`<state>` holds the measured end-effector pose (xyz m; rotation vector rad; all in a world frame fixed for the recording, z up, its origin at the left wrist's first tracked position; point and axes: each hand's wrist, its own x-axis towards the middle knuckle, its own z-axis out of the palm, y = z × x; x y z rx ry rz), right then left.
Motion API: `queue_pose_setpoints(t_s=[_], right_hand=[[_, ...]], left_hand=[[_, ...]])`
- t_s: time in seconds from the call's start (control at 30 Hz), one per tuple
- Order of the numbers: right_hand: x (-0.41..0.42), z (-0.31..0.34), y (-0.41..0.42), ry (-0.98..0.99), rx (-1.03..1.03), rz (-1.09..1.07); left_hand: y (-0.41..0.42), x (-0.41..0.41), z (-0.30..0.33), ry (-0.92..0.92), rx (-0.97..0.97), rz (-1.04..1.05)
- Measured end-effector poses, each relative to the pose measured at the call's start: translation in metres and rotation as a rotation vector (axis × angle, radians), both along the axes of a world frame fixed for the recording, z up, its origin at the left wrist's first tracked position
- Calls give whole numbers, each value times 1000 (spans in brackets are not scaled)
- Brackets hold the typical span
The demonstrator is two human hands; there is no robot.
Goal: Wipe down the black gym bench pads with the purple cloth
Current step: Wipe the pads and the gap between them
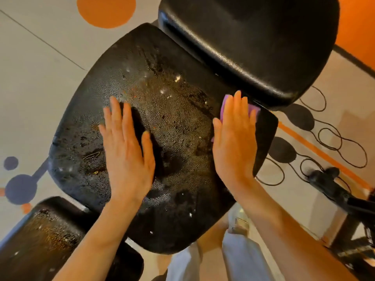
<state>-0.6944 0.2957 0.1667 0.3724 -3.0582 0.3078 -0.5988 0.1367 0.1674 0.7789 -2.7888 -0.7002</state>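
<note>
Now: left hand (126,151) flat on wet seat pad (174,122), fingers straight, together | right hand (235,138) fingers straight, pressing cloth (253,109) at pad's right edge, below back pad (253,43)

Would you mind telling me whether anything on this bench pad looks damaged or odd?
Yes: the seat pad is beaded with droplets and dotted with pale flecks, with dark scuff-like patches near its left edge; whether those are tears is unclear. The purple cloth lies under the right hand; the left hand rests flat.
</note>
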Motion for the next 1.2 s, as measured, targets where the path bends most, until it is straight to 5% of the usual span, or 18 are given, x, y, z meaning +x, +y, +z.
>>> queue_pose_setpoints(t_s=[0.17,0.33,0.53,0.7,0.9,1.07,1.2], right_hand=[[69,-4,32,-141,211,466],[-22,-3,-27,-45,-29,38],[61,-1,13,-135,90,492],[-33,-3,-48,-161,-163,110],[71,-2,7,-151,1,565],[-34,-1,-78,-173,-201,98],[42,-1,-43,-177,-65,260]], left_hand=[[-25,43,-7,-72,-35,109],[-30,55,-17,-117,-82,87],[-28,55,-19,-122,-111,103],[-30,55,-20,-136,-126,94],[-31,56,-19,-154,-97,89],[-32,55,-21,-177,-108,94],[-33,56,-21,-191,-106,87]])
